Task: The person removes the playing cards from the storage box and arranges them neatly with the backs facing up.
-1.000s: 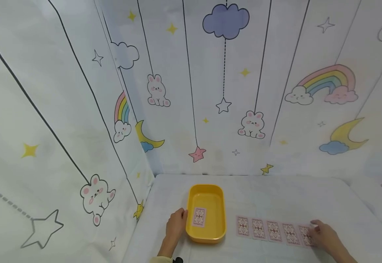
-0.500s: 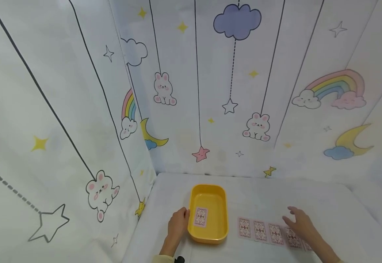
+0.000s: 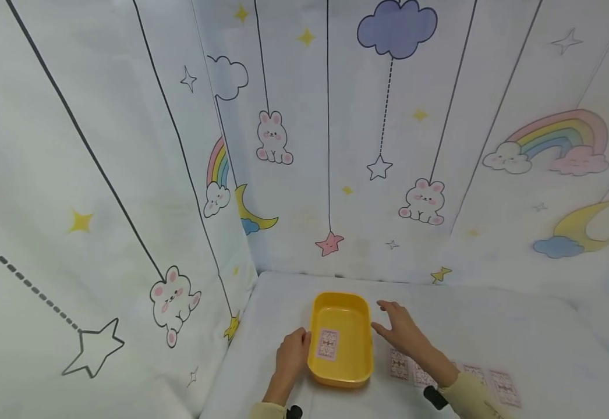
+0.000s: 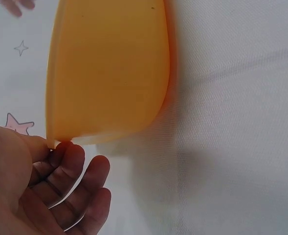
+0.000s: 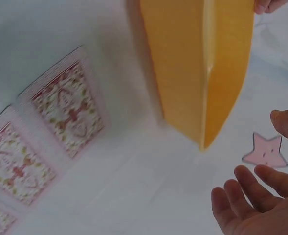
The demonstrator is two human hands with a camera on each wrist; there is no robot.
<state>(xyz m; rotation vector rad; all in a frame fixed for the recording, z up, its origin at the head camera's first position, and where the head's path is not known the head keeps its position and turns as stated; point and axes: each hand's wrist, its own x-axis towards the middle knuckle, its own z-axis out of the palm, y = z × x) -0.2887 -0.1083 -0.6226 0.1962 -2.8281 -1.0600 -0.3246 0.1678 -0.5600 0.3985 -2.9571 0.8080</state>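
A yellow plastic tray [image 3: 356, 331] stands on the white cloth in the head view, with one patterned playing card [image 3: 328, 344] lying back up inside it. My left hand [image 3: 291, 355] is at the tray's left side. In the left wrist view, the thumb and forefinger of that hand [image 4: 48, 183] pinch the rim. Just beyond the tray's right edge hovers my right hand [image 3: 403, 331], thumb and fingers apart, holding nothing. Under the right forearm runs a row of several face-down cards [image 3: 399, 365], partly hidden by the arm and sleeve.
A white cloth [image 3: 467, 326] covers the table. White curtains [image 3: 304, 174] printed with rabbits, stars, clouds and rainbows rise behind the table and along its left side. Dark wrist cameras [image 3: 435, 397] sit at both sleeves.
My right hand has moved left from the row's right end, across the cards, to the tray's right side. My left hand stays at the tray. The head view has shifted slightly.
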